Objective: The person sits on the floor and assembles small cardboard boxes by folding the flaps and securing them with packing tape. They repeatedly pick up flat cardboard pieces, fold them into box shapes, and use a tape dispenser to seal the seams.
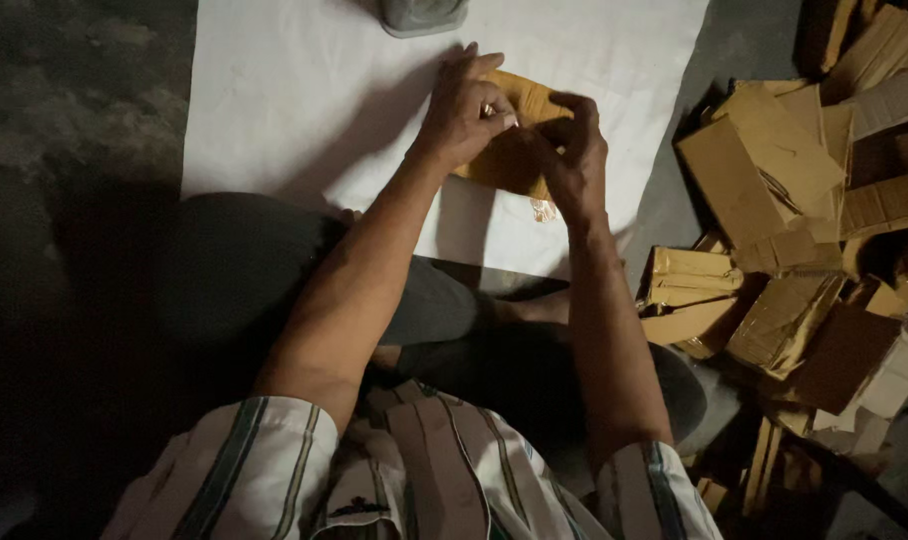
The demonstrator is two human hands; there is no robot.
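Note:
A flat brown cardboard piece point(519, 130) lies over a white sheet point(294, 90) spread on the floor. My left hand point(462, 112) rests on its upper left part, fingers bent and pinching the card near the top edge. My right hand point(574, 155) grips the same piece from the right side, thumb and fingers curled around its edge. A small shiny strip point(544, 210), like clear tape, hangs from the bottom of the card. Both forearms reach forward from my striped shirt.
A heap of folded brown cardboard boxes point(784, 180) lies to the right on the grey floor. A grey rounded object point(422, 15) stands at the top edge of the white sheet. My crossed legs in dark trousers point(244, 270) sit below the sheet.

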